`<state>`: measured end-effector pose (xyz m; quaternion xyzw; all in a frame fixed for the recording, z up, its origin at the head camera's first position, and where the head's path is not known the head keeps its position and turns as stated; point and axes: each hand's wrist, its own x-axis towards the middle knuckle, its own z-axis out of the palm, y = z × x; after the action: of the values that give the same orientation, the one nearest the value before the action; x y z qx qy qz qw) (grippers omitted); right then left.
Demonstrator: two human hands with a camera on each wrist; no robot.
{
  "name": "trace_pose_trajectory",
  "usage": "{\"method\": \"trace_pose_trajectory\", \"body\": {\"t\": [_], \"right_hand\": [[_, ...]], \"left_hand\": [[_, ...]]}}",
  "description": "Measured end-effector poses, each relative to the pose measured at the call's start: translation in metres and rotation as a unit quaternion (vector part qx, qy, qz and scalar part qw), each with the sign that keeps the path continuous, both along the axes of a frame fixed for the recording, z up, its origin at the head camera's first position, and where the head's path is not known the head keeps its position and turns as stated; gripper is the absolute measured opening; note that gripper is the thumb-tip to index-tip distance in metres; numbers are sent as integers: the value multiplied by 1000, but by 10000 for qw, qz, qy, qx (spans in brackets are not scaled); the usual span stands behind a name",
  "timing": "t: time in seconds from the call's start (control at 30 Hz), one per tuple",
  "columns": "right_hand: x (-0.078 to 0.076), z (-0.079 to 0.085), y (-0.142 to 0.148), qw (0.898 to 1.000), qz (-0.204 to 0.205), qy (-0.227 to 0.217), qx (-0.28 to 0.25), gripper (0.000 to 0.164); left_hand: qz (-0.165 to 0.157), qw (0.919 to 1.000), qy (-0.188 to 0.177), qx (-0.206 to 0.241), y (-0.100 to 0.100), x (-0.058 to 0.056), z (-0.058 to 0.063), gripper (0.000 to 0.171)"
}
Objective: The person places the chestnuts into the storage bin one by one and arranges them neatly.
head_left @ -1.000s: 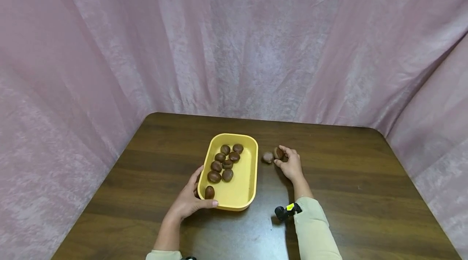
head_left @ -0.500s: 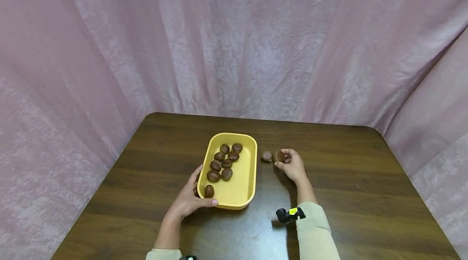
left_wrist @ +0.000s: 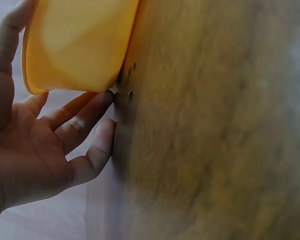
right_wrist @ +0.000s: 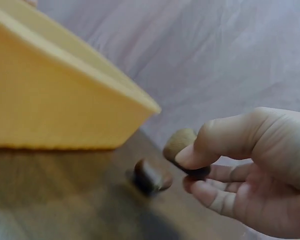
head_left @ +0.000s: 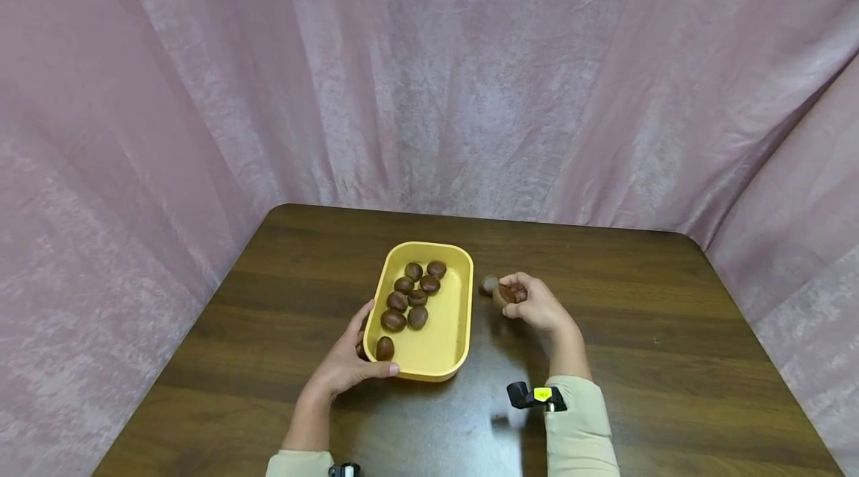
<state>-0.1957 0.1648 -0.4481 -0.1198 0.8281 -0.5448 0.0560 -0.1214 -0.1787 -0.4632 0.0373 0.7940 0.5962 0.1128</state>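
Note:
A yellow rectangular tray [head_left: 439, 343] stands on the table in the head view, with several brown chestnuts [head_left: 417, 318] inside, mostly along its left side. My left hand [head_left: 349, 365] grips its near left corner, thumb on the rim and fingers along the outer side; the left wrist view shows some fingertips low by the table. To the right of the tray, my right hand [head_left: 537, 305] pinches a chestnut [right_wrist: 180, 145] between thumb and fingers, raised off the table. Another chestnut [head_left: 489, 285] lies on the table between that hand and the tray.
The dark wooden table [head_left: 637, 328] spreads around the tray on every side. A pink curtain [head_left: 470, 89] hangs behind its far edge. A small black wrist camera [head_left: 533, 395] sits at the right sleeve.
My right hand has lifted the chestnut off the table and shifted it slightly left and nearer. The left hand stays on the tray's corner.

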Motion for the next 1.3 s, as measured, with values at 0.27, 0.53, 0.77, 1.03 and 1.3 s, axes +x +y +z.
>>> {"method": "trace_pose_trajectory", "body": {"t": [0.27, 0.53, 0.77, 1.03, 1.3], "right_hand": [[-1, 28, -11, 9959, 886, 139, 65, 44], [-10, 46, -29, 9837, 1770, 108, 301, 45], [-21, 52, -46, 9702, 2365, -374, 380, 46], [-30, 42, -78, 9507, 2921, -890, 541, 45], [-35, 27, -102, 9362, 3146, -1412, 677, 44]], "left_hand": [[-450, 9989, 104, 41, -4, -1, 2, 113], [-490, 9985, -53, 227, -5, -1, 5, 112], [-373, 9989, -104, 248, -3, -2, 4, 110], [-431, 9978, -171, 479, -6, 0, 2, 110], [-406, 9972, -238, 573, -6, 0, 2, 111]]}}
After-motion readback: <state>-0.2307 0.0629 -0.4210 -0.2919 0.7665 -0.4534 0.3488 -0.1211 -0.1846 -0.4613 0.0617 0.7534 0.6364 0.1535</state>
